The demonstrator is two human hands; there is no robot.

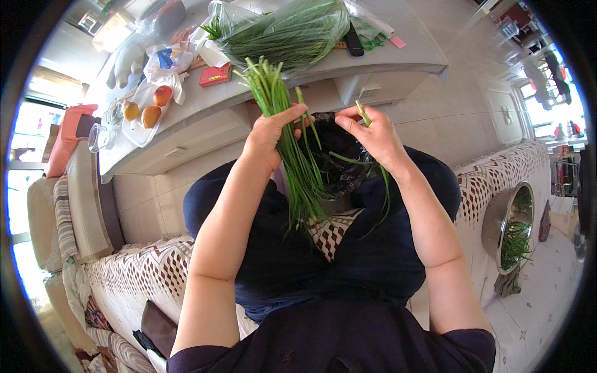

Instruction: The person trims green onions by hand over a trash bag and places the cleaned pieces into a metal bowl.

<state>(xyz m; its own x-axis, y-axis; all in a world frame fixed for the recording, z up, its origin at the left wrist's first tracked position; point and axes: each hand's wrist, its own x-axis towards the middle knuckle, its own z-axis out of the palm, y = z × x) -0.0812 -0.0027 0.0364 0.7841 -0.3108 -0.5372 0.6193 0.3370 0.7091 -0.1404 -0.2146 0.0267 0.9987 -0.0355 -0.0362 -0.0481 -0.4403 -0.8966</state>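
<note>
A bunch of long green stalks, which look like garlic chives (298,172), is gripped in my left hand (270,135), cut ends up and thin leaves hanging over my lap. My right hand (373,135) pinches a single stalk (363,112) between thumb and fingers; its leaf droops over my right thigh. Between my knees, below and between both hands, is a black plastic bag (333,168), partly hidden by the bunch. A clear plastic bag of more chives (284,37) lies on the table in front of me.
The table (419,60) holds a remote control (355,41), a red box (215,75) and a plastic tray (135,133) with apples (151,116). On the sofa at my right, a tilted steel bowl (492,224) contains cut greens (514,245). A glass cup (95,138) stands near the table's left edge.
</note>
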